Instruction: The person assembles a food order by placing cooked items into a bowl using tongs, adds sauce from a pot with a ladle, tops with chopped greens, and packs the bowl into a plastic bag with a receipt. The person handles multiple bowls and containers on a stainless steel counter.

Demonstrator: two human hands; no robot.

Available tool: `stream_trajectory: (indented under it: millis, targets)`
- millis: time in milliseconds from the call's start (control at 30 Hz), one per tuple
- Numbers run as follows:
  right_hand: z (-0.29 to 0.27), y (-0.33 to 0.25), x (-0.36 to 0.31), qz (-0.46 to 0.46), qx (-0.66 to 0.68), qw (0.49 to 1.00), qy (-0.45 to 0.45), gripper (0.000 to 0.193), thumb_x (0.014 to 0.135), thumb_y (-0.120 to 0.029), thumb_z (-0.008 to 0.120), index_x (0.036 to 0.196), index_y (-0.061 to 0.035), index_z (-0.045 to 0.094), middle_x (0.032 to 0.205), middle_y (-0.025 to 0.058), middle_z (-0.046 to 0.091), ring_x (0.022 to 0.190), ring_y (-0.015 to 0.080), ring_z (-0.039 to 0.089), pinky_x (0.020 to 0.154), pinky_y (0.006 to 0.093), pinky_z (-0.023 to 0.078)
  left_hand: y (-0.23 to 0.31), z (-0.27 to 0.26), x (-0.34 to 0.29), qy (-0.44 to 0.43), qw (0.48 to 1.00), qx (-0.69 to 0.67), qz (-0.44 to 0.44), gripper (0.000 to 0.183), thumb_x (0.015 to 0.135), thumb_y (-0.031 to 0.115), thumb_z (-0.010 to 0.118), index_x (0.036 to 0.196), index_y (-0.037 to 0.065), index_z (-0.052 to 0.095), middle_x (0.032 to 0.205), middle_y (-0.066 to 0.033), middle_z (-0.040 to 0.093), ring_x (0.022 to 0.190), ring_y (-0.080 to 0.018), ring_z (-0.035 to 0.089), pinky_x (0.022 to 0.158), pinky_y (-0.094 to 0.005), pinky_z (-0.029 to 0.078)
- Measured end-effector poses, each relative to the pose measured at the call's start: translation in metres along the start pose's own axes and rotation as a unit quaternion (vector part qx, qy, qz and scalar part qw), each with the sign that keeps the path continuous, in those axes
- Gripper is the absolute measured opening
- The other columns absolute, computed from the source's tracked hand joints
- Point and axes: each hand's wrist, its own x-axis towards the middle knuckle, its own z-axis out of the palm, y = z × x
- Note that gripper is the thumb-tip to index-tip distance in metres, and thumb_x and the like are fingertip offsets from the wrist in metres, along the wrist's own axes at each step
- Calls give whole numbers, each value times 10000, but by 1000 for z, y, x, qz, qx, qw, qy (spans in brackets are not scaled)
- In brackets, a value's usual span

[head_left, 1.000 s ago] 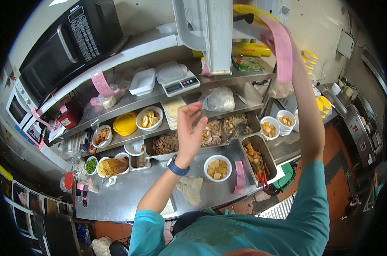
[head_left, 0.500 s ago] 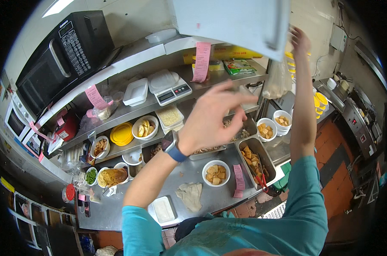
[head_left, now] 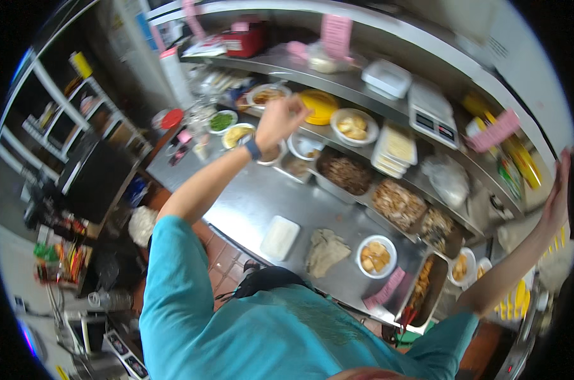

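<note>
Bowl of chopped greens [head_left: 222, 121]: sits on the counter [head_left: 249, 202], left of the left hand [head_left: 280, 120], whose fingers are bent and blurred; whether they grip anything cannot be told. Yellow round lid [head_left: 321, 105]: lies on the lower shelf, just right of those fingertips, contact unclear. Yellow package [head_left: 522, 164]: lies on the upper shelf, left of the right hand [head_left: 559, 190], which is raised, fingers straight and unclosed.

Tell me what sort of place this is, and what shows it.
Probably a restaurant or takeaway kitchen: a bare-metal counter, metal pans filled with chopped food, and a pink paper slip, perhaps an order ticket, hanging at the shelf.
</note>
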Motion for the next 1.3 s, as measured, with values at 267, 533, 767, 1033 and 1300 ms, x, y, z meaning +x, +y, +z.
stream_trajectory:
  millis: [267,533,767,1033,1300]
  targets:
    - [263,-85,-326,384,156,837,-357,118,933,16,560,929,-5,677,748,69,682,641,108,657,533,222,514,-222,-106,159,243,959,115,-92,299,885,267,596,981,2,697,957,-215,703,949,-365,667,847,-426,512]
    - [439,-136,-452,523,152,741,-393,88,932,-51,639,993,12,648,851,29,672,737,76,619,615,218,494,-265,-131,249,145,981,64,-110,363,829,303,717,900,-51,675,826,-210,718,793,-263,723,703,-374,554]
    - [667,-93,-430,405,161,822,-367,214,993,-134,544,816,-32,606,666,-8,586,557,65,510,492,229,392,-260,-172,15,24,934,-335,-123,315,852,86,686,1141,-14,609,1124,-186,685,1019,-268,688,795,-338,566]
    - [900,27,-390,543,27,822,-170,464,834,-430,713,881,29,670,791,80,668,657,164,609,534,345,460,-283,-208,-142,4,743,-593,-310,535,931,-138,419,1420,49,306,1207,-206,637,984,-294,702,766,-378,627]
    - [903,36,-380,602,243,751,-118,117,873,-121,720,897,-28,653,629,-27,483,423,63,269,380,217,191,-308,-227,-164,29,733,-606,-307,627,898,-167,406,1457,65,244,1283,-220,592,1089,-311,662,849,-397,607]
